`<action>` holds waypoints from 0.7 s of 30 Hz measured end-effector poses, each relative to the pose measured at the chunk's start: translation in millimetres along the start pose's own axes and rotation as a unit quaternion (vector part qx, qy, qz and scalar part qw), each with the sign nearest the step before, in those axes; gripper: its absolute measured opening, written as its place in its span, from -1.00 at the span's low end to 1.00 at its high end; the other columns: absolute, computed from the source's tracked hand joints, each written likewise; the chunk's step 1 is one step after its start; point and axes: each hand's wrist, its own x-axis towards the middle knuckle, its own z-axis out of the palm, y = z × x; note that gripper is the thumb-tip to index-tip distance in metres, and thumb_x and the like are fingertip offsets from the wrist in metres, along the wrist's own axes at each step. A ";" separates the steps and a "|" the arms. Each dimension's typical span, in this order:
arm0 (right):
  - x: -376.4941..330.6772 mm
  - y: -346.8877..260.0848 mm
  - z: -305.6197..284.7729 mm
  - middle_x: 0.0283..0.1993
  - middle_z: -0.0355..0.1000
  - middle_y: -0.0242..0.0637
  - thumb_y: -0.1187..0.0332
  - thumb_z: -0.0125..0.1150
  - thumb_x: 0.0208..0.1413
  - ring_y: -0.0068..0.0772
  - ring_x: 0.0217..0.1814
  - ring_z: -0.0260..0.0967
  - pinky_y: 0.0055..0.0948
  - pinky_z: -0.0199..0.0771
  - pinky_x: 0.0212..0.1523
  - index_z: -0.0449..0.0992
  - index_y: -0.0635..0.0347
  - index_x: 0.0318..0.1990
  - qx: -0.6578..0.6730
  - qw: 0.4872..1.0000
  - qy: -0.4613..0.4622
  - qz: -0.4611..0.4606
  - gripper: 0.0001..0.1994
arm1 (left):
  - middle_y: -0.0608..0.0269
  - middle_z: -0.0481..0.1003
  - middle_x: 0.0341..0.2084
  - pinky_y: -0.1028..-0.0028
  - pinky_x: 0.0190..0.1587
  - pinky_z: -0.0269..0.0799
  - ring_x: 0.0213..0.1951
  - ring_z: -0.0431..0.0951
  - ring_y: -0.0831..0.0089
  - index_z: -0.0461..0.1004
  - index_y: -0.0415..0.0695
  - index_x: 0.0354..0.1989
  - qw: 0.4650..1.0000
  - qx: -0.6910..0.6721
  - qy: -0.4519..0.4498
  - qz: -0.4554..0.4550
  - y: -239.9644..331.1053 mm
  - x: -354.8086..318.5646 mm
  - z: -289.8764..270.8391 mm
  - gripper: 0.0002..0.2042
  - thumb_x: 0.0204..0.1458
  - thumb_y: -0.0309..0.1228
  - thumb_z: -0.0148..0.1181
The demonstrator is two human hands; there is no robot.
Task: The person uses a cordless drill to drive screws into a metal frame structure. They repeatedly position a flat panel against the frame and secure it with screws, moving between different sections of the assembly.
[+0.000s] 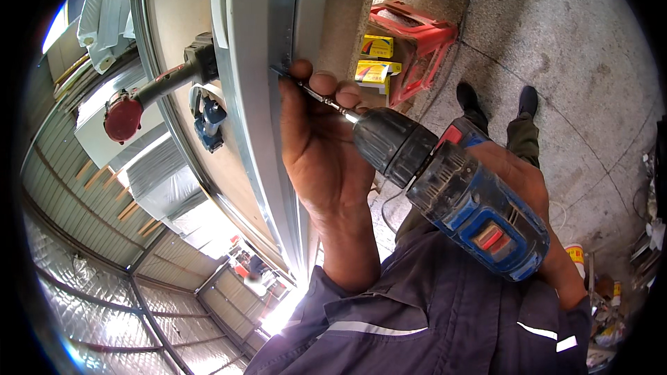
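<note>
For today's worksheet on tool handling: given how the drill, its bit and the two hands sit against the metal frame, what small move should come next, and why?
Probably press the cordless drill straight in: the left hand steadies the bit, whose tip meets the metal frame, and the right hand grips the drill.

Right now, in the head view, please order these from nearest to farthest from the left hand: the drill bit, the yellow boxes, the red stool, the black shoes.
1. The drill bit: under the left hand's fingertips.
2. The yellow boxes: just above the fingers, on the stool.
3. The red stool: up and to the right, holding the boxes.
4. The black shoes: farther right, on the concrete floor.
</note>
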 end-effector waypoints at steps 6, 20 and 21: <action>5.0 -6.6 -4.3 -0.14 0.50 -0.02 0.43 0.35 -0.10 -0.05 -0.14 0.55 -0.33 0.56 -0.13 0.44 0.39 0.06 -0.019 1.000 -0.003 0.006 -0.50 | 0.16 0.55 -0.26 0.33 -0.11 0.56 -0.21 0.55 0.30 0.42 -0.15 0.04 1.000 0.003 0.005 0.002 -0.2 0.3 1.3 -0.73 0.35 -0.24 -0.04; 8.1 -19.2 -10.8 -0.18 0.51 -0.06 0.43 0.37 -0.10 -0.14 -0.19 0.56 -0.36 0.57 -0.18 0.46 0.39 0.04 -0.047 0.998 -0.011 0.051 -0.52 | 0.16 0.55 -0.27 0.35 -0.12 0.53 -0.23 0.55 0.30 0.40 -0.15 0.06 0.999 0.023 0.039 -0.001 -3.0 0.3 5.1 -0.71 0.34 -0.23 -0.03; 9.5 -19.0 -11.0 -0.18 0.51 -0.06 0.43 0.37 -0.10 -0.15 -0.19 0.56 -0.37 0.57 -0.18 0.46 0.38 0.04 -0.036 0.998 -0.010 0.049 -0.51 | 0.17 0.55 -0.27 0.35 -0.12 0.53 -0.23 0.55 0.30 0.40 -0.14 0.06 0.999 0.020 0.041 0.005 -3.0 0.0 4.7 -0.71 0.34 -0.22 -0.03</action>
